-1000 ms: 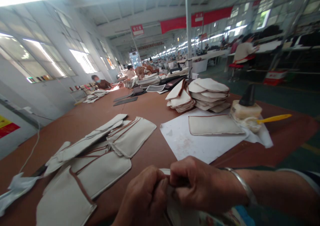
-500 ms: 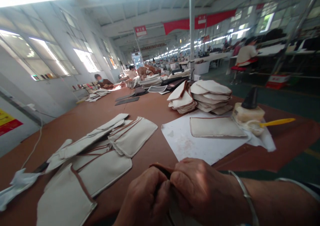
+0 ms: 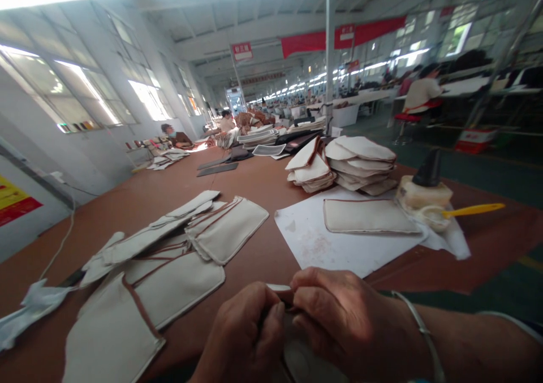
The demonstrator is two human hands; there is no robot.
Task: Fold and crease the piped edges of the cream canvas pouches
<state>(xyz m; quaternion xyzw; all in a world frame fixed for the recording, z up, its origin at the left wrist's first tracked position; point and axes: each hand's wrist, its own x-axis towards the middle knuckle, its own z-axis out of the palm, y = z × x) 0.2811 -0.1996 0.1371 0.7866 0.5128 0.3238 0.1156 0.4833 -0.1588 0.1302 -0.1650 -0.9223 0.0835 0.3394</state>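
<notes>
Our left hand [image 3: 244, 338] and right hand [image 3: 339, 321] are both clenched on a small cream fabric piece with a dark brown edge [image 3: 280, 288], pinching it between thumbs and fingertips where the two hands meet. It is held off the brown table [image 3: 263, 185], just in front of the near edge of the white paper sheet [image 3: 339, 253]. Most of it is hidden under our fingers.

We judge it light, soft and floppy, thin enough to fold under the thumbs, and neither fragile nor slippery. The bound edge looks like its firmest part, so that rim is the place to grip, with both hands close together to stop it sagging.

On the sheet lies a flat cream panel with brown piping [image 3: 367, 216]. Beyond the sheet stands a stack of cream fabric panels [image 3: 360, 165]. At its right end are a pale block with a black cone top [image 3: 424, 188] and a yellow-handled brush [image 3: 473, 209]. Left of the sheet, overlapping cream panels with brown trim [image 3: 169, 258] spread across the table. A silver bangle [image 3: 418, 326] circles our right wrist.
</notes>
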